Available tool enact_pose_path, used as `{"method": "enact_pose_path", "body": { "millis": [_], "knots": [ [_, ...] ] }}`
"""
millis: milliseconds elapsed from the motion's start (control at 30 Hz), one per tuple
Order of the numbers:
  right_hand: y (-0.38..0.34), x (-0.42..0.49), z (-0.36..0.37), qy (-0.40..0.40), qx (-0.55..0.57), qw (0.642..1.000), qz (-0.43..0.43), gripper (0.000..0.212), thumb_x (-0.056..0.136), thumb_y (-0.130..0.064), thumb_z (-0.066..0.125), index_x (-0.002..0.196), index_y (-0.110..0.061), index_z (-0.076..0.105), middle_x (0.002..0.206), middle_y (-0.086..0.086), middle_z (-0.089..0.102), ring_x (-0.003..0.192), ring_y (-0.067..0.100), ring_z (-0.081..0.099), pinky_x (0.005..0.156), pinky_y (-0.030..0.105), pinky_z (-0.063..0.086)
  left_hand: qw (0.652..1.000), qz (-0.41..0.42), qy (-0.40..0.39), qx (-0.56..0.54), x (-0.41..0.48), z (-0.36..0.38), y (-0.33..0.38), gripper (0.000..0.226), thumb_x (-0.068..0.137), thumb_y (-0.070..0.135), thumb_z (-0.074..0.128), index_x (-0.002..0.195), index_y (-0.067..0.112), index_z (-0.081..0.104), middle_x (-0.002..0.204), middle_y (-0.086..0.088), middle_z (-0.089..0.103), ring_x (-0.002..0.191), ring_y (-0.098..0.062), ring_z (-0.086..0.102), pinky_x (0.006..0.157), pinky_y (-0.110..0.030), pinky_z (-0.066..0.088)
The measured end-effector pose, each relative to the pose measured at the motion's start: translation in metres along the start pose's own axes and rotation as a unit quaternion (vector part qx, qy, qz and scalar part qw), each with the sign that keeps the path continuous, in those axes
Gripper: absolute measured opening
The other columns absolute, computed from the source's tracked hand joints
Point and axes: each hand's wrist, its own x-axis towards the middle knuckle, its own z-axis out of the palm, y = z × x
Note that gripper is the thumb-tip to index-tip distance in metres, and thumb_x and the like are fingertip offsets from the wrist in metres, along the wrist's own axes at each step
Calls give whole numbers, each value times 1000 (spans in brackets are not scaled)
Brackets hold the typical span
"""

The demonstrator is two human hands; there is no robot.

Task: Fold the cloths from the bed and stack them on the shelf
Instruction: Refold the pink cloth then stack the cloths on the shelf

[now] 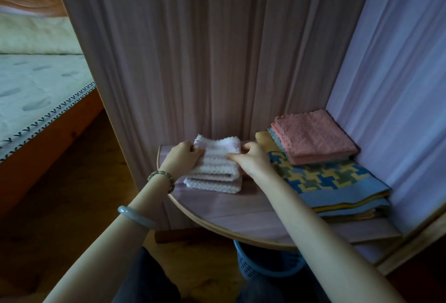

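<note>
Left hand, right hand grip cloth's side edges.

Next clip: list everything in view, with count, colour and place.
white cloth: 1, white, shelf left
pink cloth: 1, pink, atop right pile
grey cloth: 1, grey, under pink cloth
patterned cloth: 1, blue-yellow, bottom of pile
shelf: 1, pale wood
basket: 1, blue, below shelf
mattress: 1, pale, far left
beaded bracelet: 1, green, left wrist
bangle: 1, blue-grey, left forearm
left hand: 1, grips white cloth
right hand: 1, pinches white cloth
</note>
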Motion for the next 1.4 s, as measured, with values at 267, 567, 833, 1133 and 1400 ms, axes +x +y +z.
{"method": "enact_pose_path", "body": {
  "millis": [267, 567, 833, 1133, 1400],
  "knots": [
    [-1, -5, -6, 22, -139, 988, -64, 65, 81, -22, 64, 139, -13, 37, 132, 11, 45, 123, 29, 44, 98, 37, 40, 997, 53, 35, 41, -16, -2, 2, 51, 94, 41, 52, 128, 4, 42, 132, -16, 47, 121, -33, 45, 97, -36, 32],
    [15, -3, 9, -82, -424, 871, -235, 62, 102, -39, 26, 150, -2, 14, 160, 14, 9, 148, 23, 3, 118, 38, -1, 928, 266, -103, 242, -12, 12, -8, 50, 90, 30, 32, 119, 4, 63, 132, -20, 56, 118, -47, 53, 80, -75, 41],
    [21, -9, 12, -137, -333, 923, -137, 65, 102, -43, 23, 151, -3, 7, 160, 13, 1, 148, 23, 0, 119, 38, 0, 913, 280, -120, 272, -18, 11, -4, 62, 93, 35, 13, 147, 6, 24, 153, -23, 24, 139, -48, 23, 104, -68, 23],
    [-11, -23, -33, -112, -149, 981, 51, 36, 84, -43, 53, 63, -13, 49, 68, 4, 53, 67, 23, 52, 62, 29, 39, 977, -95, -131, -142, -12, -18, 3, 39, 88, 42, 62, 82, 4, 62, 72, -6, 56, 61, -16, 51, 66, -28, 47],
    [-8, -22, -25, -133, 16, 988, 77, 23, 78, -29, 63, 93, -12, 62, 84, 1, 61, 76, 15, 59, 56, 27, 52, 918, -128, -195, -320, -6, -16, 0, 56, 63, 31, 86, 103, -5, 69, 98, -20, 72, 91, -32, 68, 82, -37, 56]
  ]
}}
